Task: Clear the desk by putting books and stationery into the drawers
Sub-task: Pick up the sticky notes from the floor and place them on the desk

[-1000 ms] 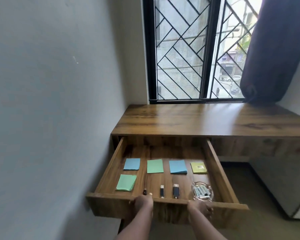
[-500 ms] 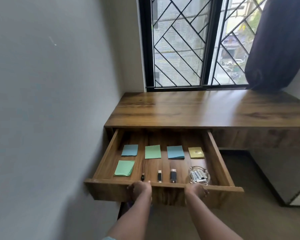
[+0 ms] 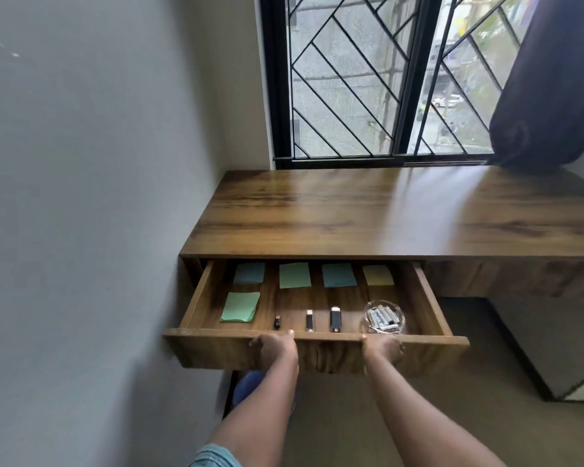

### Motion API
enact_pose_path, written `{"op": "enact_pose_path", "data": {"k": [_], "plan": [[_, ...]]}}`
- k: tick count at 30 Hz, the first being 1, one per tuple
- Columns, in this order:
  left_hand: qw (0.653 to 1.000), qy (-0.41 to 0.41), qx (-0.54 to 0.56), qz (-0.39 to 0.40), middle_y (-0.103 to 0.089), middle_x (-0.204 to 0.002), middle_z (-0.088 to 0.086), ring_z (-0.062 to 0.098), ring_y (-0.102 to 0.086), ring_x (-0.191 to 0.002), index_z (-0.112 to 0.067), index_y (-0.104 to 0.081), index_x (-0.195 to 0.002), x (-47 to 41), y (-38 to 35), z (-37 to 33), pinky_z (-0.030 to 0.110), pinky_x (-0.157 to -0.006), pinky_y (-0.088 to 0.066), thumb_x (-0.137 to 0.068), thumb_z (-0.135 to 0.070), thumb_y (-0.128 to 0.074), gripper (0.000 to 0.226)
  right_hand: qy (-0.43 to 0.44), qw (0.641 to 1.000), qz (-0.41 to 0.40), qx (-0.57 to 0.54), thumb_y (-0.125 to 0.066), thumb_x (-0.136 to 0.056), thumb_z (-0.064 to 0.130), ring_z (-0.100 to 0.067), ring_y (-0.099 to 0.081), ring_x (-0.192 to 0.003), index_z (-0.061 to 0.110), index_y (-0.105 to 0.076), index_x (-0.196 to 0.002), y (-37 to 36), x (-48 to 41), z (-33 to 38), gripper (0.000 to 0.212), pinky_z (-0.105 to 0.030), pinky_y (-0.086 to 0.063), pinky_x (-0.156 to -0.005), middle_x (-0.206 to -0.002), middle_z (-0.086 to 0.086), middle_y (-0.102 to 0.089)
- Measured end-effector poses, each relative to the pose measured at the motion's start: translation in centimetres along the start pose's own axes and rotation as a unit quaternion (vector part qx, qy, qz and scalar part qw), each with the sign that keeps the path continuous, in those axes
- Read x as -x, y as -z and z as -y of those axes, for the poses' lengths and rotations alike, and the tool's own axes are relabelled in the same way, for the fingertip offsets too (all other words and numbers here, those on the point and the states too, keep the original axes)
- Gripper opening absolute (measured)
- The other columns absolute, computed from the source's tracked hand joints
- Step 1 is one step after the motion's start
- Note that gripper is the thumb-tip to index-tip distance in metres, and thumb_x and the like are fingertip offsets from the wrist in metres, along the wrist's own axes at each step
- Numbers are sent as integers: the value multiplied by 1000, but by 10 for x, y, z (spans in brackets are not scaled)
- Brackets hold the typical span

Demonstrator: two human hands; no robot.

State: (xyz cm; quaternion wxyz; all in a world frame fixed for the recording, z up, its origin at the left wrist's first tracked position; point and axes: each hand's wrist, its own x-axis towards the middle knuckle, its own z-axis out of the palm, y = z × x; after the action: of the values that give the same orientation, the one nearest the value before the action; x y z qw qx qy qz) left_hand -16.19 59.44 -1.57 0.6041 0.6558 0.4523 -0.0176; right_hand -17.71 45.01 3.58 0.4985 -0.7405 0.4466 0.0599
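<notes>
both hands grip the top edge of the drawer (image 3: pixel 216 348) front: the left hand (image 3: pixel 274 348) is curled over it with a thumb tip showing on the lip, the right hand (image 3: pixel 383 348) likewise, fingers closed on the board and not spread. the desk (image 3: pixel 385 217) top beyond the hands looks bare, so this appears to be the closing step.

risks, as a judgement: a hard shove could send the loose things sliding. just past the right hand sits a glass dish (image 3: pixel 384 316) of batteries; it is round, smooth and likely slippery on the wood. between the hands, just beyond the lip, lie three small sticks (image 3: pixel 335 319), dark and hard, probably usb drives, which could skate backward. fingers hooked over the lip could get pinched where the front meets the desk edge, unless they shift lower. uneven pushing from one hand could skew the drawer against the wall on the left.

further from the hands lie flat square paper pads (image 3: pixel 294 275), blue, green and yellow, thin and matte, with one green pad (image 3: pixel 240 307) nearer, beyond the left hand. the drawer and desk are grainy brown wood, with a slight sheen.
</notes>
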Motion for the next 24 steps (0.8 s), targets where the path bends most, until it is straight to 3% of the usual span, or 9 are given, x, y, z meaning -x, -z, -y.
{"op": "enact_pose_path", "data": {"k": [8,14,18,22,24], "plan": [[999,-10,-32,-33,-59,-123,22,38,-59,-113,-8,-8,-149,-48,-34,-28,48,-97,-50,-83,-27,-70,93,-67,990,-29,-124,-61,-84,-5,-41,-55,-117,-19,-32,-134,-31,-35,47,60,-37,-47,-95,-131,-33,-49],[1000,-12,0,-27,-57,-126,21,35,-58,-116,-7,-6,-151,-62,-58,-60,39,-94,-49,-90,-17,-63,84,-81,983,-53,-155,-54,-86,-6,-46,-52,-119,-13,-32,-135,-51,-56,81,54,-45,-45,-98,-133,-33,-45],[998,-13,49,-42,-53,-132,17,34,-56,-119,-8,-12,-151,-72,-76,-77,36,-93,-49,-93,-12,-57,74,-86,982,-48,-161,-48,-90,-8,-43,-48,-124,-8,-12,-146,-61,-73,107,67,-43,-42,-100,-139,-31,-39],[995,-7,82,-52,-38,-147,19,36,-50,-126,-9,-13,-151,-77,-96,-90,42,-98,-46,-95,-31,-53,72,-102,977,-58,-176,-39,-92,-10,-43,-46,-124,-7,-8,-148,-68,-93,126,64,-43,-40,-102,-139,-32,-39],[994,-2,99,-47,-40,-146,16,35,-53,-123,-11,-22,-148,-83,-105,-95,44,-96,-48,-90,-48,-54,76,-95,976,-61,-184,-41,-96,1,-44,-46,-124,-10,-10,-146,-69,-97,132,60,-44,-40,-100,-138,-33,-39]]}}
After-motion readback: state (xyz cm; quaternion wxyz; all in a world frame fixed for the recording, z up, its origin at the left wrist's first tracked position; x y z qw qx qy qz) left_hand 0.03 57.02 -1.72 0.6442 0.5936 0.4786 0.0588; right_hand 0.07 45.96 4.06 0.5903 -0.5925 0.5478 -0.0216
